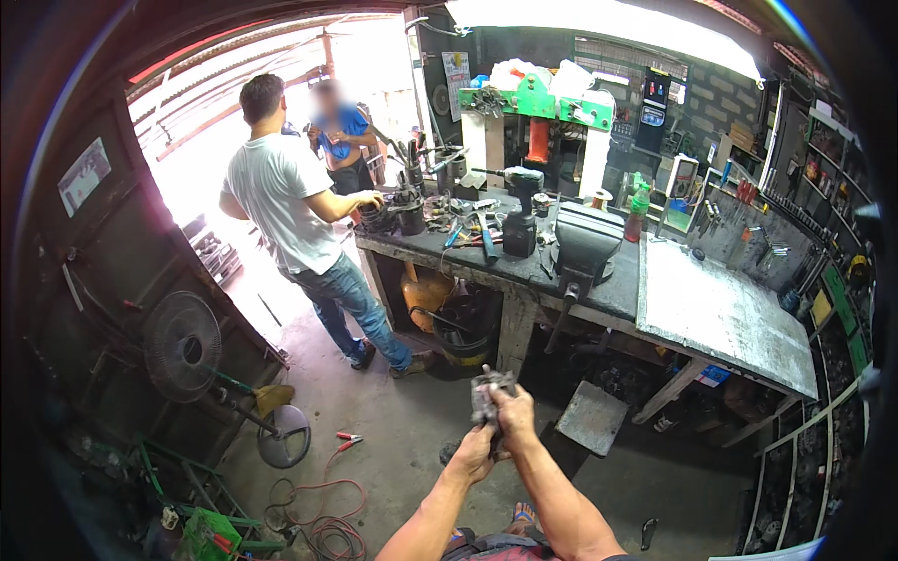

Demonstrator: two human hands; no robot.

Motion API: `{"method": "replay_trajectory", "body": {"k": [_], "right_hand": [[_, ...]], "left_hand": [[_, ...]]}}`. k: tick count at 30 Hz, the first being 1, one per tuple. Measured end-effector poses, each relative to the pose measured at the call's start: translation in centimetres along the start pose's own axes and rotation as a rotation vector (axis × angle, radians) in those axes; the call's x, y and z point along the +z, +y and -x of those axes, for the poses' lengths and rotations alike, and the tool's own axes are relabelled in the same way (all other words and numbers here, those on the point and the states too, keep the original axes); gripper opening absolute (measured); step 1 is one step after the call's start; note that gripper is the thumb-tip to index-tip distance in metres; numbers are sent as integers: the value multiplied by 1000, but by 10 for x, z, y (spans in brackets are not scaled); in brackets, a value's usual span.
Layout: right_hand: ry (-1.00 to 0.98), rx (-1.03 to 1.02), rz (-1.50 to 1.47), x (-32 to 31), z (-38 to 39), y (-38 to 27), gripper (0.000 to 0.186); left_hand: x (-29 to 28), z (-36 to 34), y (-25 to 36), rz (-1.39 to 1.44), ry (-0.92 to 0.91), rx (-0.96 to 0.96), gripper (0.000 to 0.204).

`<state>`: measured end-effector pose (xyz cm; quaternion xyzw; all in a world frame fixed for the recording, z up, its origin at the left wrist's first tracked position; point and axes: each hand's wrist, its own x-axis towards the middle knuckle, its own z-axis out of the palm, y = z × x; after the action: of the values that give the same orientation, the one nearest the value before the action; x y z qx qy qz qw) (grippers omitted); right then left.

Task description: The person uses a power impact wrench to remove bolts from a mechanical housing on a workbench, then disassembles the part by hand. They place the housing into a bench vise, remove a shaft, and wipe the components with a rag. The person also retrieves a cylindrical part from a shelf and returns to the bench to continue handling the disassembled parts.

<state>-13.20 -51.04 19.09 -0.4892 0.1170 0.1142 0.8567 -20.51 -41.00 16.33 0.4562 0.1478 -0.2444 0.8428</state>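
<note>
In front of me, over the floor, a dark grey, grimy metal part (484, 402) with an uneven, blocky shape is held up between my hands. My right hand (514, 417) grips its right side, thumb lying over the top. From below and to the left, my left hand (474, 454) is closed around its lower end. The fingers partly cover the part, so its exact kind does not show. Both forearms reach up from the lower edge, and the part is apart from the workbench (617, 290) beyond it.
A bench vise (587, 241), a cordless drill (520, 210) and loose tools sit on the bench. A stool (592, 418) stands to my right. Two people (290, 178) stand at the bench's left end. Left are a fan (182, 346) and red cables (327, 486) on the floor.
</note>
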Motion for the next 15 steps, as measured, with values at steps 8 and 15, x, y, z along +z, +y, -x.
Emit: {"method": "replay_trajectory", "body": {"k": [8,15], "right_hand": [[-208,-806,972,-11,43,6,33],[128,-765,1277,-123,-13,-35,30]], "left_hand": [[2,6,-21,447,-507,154,73],[8,64,-5,229,-398,99,66]]}}
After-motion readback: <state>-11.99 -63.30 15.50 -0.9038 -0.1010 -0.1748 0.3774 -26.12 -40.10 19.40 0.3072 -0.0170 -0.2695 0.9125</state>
